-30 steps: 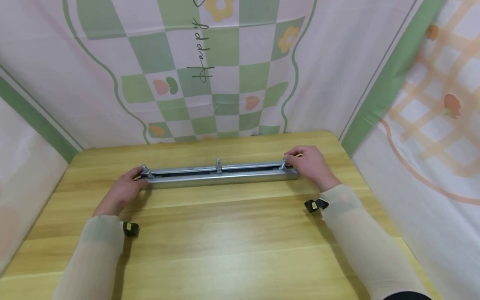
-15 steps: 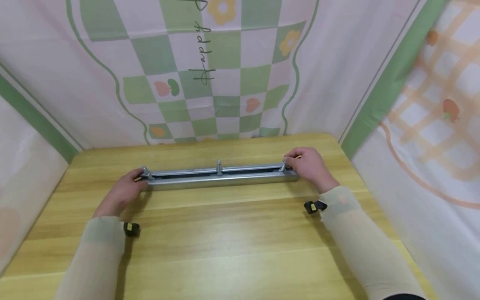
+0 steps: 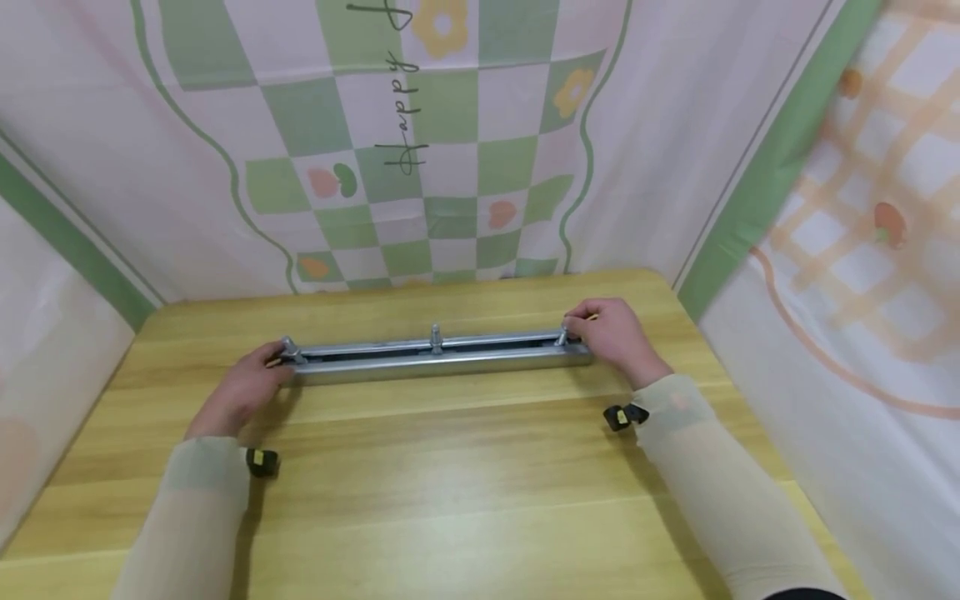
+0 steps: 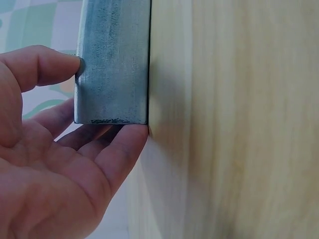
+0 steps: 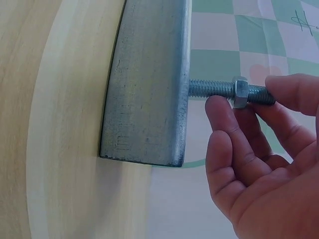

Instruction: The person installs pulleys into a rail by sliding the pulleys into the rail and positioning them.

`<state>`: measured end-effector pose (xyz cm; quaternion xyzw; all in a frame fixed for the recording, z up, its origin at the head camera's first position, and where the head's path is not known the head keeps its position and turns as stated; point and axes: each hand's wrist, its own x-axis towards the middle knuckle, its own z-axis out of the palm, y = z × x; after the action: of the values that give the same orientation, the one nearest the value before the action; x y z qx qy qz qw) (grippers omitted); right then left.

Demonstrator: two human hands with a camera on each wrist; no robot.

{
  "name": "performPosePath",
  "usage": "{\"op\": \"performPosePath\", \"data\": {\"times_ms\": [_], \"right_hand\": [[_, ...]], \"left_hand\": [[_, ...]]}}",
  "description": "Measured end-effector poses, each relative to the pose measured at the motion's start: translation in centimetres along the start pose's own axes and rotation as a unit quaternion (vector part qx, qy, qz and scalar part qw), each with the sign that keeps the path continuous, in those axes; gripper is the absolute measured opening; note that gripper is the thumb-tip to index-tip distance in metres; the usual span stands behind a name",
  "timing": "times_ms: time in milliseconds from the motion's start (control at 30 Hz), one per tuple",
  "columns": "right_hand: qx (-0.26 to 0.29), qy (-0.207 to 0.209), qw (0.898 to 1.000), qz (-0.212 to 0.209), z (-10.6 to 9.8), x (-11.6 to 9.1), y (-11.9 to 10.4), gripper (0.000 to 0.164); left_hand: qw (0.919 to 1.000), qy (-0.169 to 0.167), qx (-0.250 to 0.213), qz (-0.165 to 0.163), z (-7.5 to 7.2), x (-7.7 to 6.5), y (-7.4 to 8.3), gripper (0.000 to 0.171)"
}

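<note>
A long metal strut channel (image 3: 442,365) lies across the table with its slot facing up. Threaded bolts stand out of the slot: a left bolt (image 3: 291,350), a middle bolt (image 3: 437,339) and a right bolt (image 5: 212,88) carrying a hex nut (image 5: 240,92). My left hand (image 3: 243,387) grips the channel's left end. In the left wrist view its thumb meets the upper edge and its lower fingers touch the end. My right hand (image 3: 615,337) pinches the right bolt between thumb and fingers, around the nut. The channel's inside is mostly dark.
The wooden table (image 3: 450,483) extends in front of the channel. Behind it hangs a patterned cloth (image 3: 450,167), with another cloth (image 3: 847,292) at the right. Both wrists wear small black cameras.
The head view has shifted slightly. Both hands keep their places at the channel's ends, and the channel shows no clear movement.
</note>
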<state>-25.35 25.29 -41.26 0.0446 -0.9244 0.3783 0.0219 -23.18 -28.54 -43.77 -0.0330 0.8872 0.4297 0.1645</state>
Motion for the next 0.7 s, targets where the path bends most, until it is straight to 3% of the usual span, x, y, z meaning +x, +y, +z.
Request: {"op": "performPosePath", "data": {"times_ms": [267, 600, 700], "right_hand": [[0.003, -0.002, 1.0, 0.001, 0.07, -0.2, -0.45, 0.022], [-0.005, -0.002, 1.0, 0.004, -0.05, -0.16, -0.48, 0.022], [-0.02, -0.013, 1.0, -0.004, -0.01, -0.43, -0.55, 0.032]], "left_hand": [[1.0, 0.004, -0.006, -0.002, 0.09, -0.23, -0.01, 0.07], [0.9997, -0.01, 0.02, -0.008, -0.04, -0.19, 0.31, 0.071], [0.9996, -0.017, 0.025, -0.001, 0.01, -0.39, 0.14, 0.07]]}}
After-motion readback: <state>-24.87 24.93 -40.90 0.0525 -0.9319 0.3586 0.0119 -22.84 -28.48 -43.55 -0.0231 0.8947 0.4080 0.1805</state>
